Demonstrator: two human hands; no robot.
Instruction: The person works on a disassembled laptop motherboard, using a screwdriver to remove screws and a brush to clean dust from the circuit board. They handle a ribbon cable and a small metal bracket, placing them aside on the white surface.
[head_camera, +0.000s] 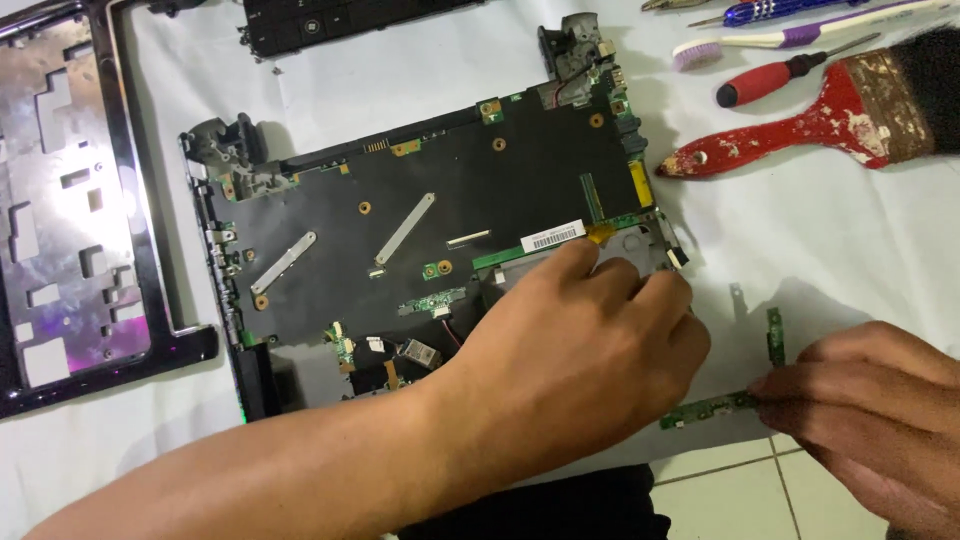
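Daughterboard (722, 400) — thin L-shaped green circuit strip, light, stiff, brittle — lies on white cloth (830, 230) right of the laptop base (430, 230); right hand (860, 400) pinches its corner, best held by edges; left hand (575, 340) presses the base, fingers curled on nothing

Matt black laptop base (420, 230) with bare metal strips and green circuit board edges. Small green circuit board strip (705, 408), matt. Glossy black plastic bezel (130, 200), mirror-like inner panel. Paintbrush (800, 125): red painted wooden handle, chipped, worn metal band. Screwdriver (785, 75), smooth red plastic grip. White cloth (850, 240) underneath, soft, creased.
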